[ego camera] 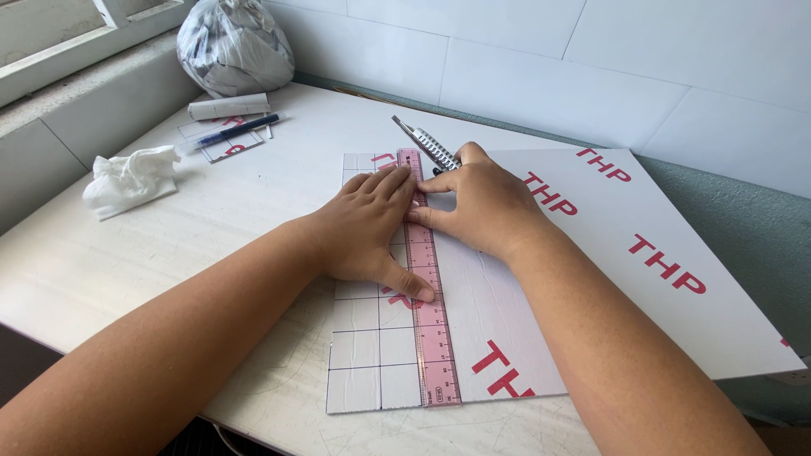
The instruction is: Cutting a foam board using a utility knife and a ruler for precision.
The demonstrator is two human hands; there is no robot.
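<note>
A pink transparent ruler (435,338) lies lengthwise on a white foam board (372,355) marked with a pencil grid and red letters. My left hand (367,228) presses flat on the ruler's left edge, thumb on the ruler lower down. My right hand (486,203) rests against the ruler's right side near its far end and grips a silver utility knife (425,143), whose blade end sticks out beyond the fingers.
A larger white board (659,279) with red letters lies under the small one at the right. At the back left are a blue pen (236,129), a paper roll (228,106), a crumpled tissue (131,177) and a grey plastic bag (235,46). The wall is tiled.
</note>
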